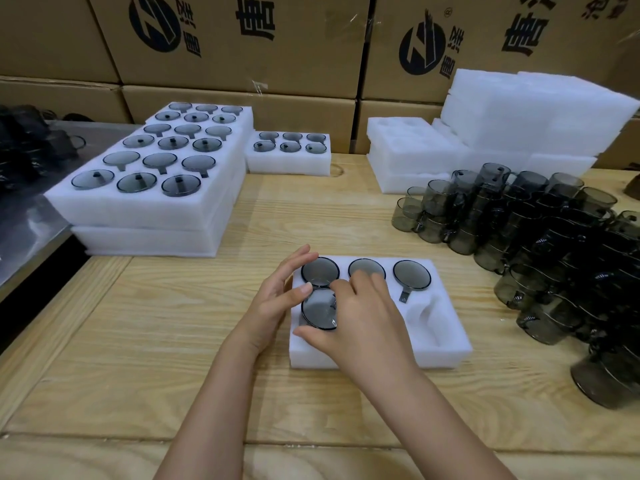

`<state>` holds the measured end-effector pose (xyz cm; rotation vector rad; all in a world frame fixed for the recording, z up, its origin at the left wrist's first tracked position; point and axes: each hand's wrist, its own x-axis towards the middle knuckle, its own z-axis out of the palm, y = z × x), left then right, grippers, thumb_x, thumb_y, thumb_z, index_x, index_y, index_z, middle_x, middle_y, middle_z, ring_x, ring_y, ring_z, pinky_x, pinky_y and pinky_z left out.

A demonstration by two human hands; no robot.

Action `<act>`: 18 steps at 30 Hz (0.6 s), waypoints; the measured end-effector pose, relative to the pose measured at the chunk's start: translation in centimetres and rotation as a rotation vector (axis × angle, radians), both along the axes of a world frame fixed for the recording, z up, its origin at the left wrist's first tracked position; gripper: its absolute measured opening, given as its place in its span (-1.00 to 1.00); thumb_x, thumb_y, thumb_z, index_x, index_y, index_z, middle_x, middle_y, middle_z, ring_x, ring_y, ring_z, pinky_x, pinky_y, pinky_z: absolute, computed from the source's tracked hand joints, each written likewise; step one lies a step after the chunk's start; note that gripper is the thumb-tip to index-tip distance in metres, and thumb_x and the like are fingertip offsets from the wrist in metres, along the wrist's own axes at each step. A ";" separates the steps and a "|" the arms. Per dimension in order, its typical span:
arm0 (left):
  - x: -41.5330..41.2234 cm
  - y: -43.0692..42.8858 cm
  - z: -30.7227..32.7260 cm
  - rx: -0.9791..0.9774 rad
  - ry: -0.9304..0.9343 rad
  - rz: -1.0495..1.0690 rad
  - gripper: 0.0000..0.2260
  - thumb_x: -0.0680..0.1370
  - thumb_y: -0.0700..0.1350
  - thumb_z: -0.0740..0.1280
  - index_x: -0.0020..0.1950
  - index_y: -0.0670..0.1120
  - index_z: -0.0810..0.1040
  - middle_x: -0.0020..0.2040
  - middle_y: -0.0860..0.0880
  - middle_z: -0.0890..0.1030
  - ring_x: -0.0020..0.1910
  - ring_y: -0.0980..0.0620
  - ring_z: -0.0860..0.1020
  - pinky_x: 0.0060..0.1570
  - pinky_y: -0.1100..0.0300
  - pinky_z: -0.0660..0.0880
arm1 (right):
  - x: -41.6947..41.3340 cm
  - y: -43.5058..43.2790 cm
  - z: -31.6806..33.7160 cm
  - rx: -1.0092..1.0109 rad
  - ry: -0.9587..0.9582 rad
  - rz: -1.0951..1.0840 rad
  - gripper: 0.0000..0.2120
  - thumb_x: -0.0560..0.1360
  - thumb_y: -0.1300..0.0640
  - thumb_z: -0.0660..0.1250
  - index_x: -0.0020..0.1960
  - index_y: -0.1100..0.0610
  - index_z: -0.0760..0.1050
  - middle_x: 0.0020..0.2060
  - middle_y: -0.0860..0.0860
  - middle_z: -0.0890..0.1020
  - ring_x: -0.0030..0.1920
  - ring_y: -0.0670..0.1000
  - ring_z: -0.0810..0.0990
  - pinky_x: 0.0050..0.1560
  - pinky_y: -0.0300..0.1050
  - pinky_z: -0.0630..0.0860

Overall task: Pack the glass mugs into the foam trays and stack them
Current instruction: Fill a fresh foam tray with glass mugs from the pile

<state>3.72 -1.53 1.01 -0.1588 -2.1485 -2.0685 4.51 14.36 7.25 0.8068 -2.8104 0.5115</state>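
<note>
- Filled stack [149, 202]: sitting well to the left of the near tray [446, 348] and further back. I am reading it as two layers of foam, with mugs showing in every top pocket. It is parked well apart, I judge, to keep working room free.
- Small filled tray [289, 161]: lying behind the near tray and slightly left, carrying six mugs.
- Left hand [277, 299]: resting at the near tray's left edge with fingers straight and loose, gripping nothing. The thumb is lying just beside the fourth mug [318, 310], probably steadying the foam while the mug goes in.
- Fourth mug: going into the near tray's front-left pocket. I cannot tell whether it is fully down.
- Three seated mugs [366, 267]: filling the near tray's back row. The rightmost one's handle is lying in its foam slot, which keeps the glass from turning.
- Right hand [363, 317]: thumb and fingers curling round the fourth mug and guiding it into place. It is hiding the front-middle pocket.
- Empty pocket [424, 315]: waiting at the near tray's front right.
- Empty foam trays [408, 150]: piled behind the near tray to the right, near enough to reach.
- Loose mugs [540, 237]: heaped right of the near tray, on the picking hand's side.
</note>
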 end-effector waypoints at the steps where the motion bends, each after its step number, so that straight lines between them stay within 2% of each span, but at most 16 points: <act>1: 0.0 0.0 0.0 0.005 0.005 0.006 -0.48 0.35 0.08 0.37 0.30 0.02 0.50 0.45 0.14 0.33 0.46 0.26 0.21 0.41 0.21 0.17 | 0.0 0.0 0.0 0.011 0.009 0.004 -0.41 0.36 -0.37 0.28 0.15 0.08 0.44 -0.01 -0.02 0.41 0.12 0.01 0.32 0.04 -0.16 0.37; 4: 0.2 0.6 0.5 0.076 0.040 0.076 -0.52 0.33 0.05 0.38 0.24 0.01 0.54 0.39 0.03 0.44 0.45 0.10 0.30 0.31 0.24 0.33 | -0.3 0.3 0.3 -0.011 -0.027 0.047 -0.28 0.25 -0.47 0.18 0.15 0.05 0.47 -0.01 -0.06 0.43 0.11 -0.03 0.33 0.07 -0.14 0.38; 6: 0.5 1.4 1.1 0.126 0.106 0.168 -0.57 0.37 0.04 0.35 0.21 -0.02 0.56 0.36 -0.04 0.48 0.42 0.04 0.36 0.26 0.24 0.38 | -1.1 0.7 0.7 -0.230 -0.164 0.103 -0.30 0.27 -0.47 0.15 0.16 0.01 0.50 0.04 -0.12 0.42 0.16 -0.10 0.30 0.15 -0.18 0.35; 8: 0.9 2.3 1.9 0.067 0.212 0.225 -0.59 0.45 0.04 0.27 0.26 -0.07 0.51 0.39 -0.06 0.45 0.44 0.07 0.32 0.33 0.25 0.31 | -2.4 0.9 0.7 -0.425 -0.170 0.155 -0.49 0.45 -0.30 0.20 0.22 0.02 0.50 0.16 -0.15 0.43 0.25 -0.13 0.29 0.26 -0.18 0.30; 9: 1.1 2.8 2.3 0.019 0.254 0.218 -0.58 0.49 0.03 0.22 0.30 -0.09 0.47 0.42 -0.07 0.41 0.47 0.06 0.28 0.38 0.20 0.26 | -3.1 0.7 0.7 -0.427 -0.151 0.170 -0.56 0.54 -0.17 0.18 0.29 0.05 0.46 0.27 -0.11 0.42 0.33 -0.11 0.26 0.34 -0.15 0.24; 12: 1.2 4.0 3.1 -0.225 0.251 0.146 -0.55 0.55 0.09 0.07 0.42 0.02 0.31 0.52 -0.02 0.24 0.53 0.09 0.11 0.49 -0.06 0.06 | -5.0 -0.4 -0.1 -0.214 -0.178 0.274 -0.58 0.64 0.03 0.03 0.47 0.11 0.23 0.47 -0.01 0.23 0.50 -0.02 0.06 0.49 -0.05 -0.02; 14: 1.1 4.3 3.0 -0.472 0.141 0.120 -0.53 0.52 0.23 -0.03 0.43 0.20 0.16 0.56 0.07 0.09 0.53 0.21 -0.03 0.51 -0.05 -0.07 | -5.5 -1.1 -1.3 0.016 -0.186 0.307 -0.49 0.62 0.07 0.03 0.54 0.02 0.00 0.53 -0.02 0.06 0.53 0.03 -0.10 0.50 0.04 -0.12; 16: 1.2 4.1 2.5 -0.655 -0.005 0.107 -0.47 0.46 0.35 -0.15 0.43 0.32 -0.02 0.57 0.14 -0.05 0.51 0.26 -0.19 0.51 -0.01 -0.17 | -5.4 -1.4 -2.4 0.166 -0.233 0.223 -0.38 0.60 0.01 0.04 0.54 -0.07 -0.21 0.54 -0.06 -0.12 0.51 0.08 -0.29 0.48 0.10 -0.28; 18: 1.4 3.7 2.0 -0.790 -0.129 0.127 -0.43 0.41 0.41 -0.25 0.42 0.37 -0.20 0.57 0.16 -0.17 0.49 0.24 -0.31 0.50 0.03 -0.27 | -5.1 -1.5 -2.9 0.264 -0.178 0.160 -0.32 0.58 -0.06 0.07 0.53 -0.09 -0.29 0.53 -0.05 -0.23 0.48 0.12 -0.38 0.38 0.14 -0.44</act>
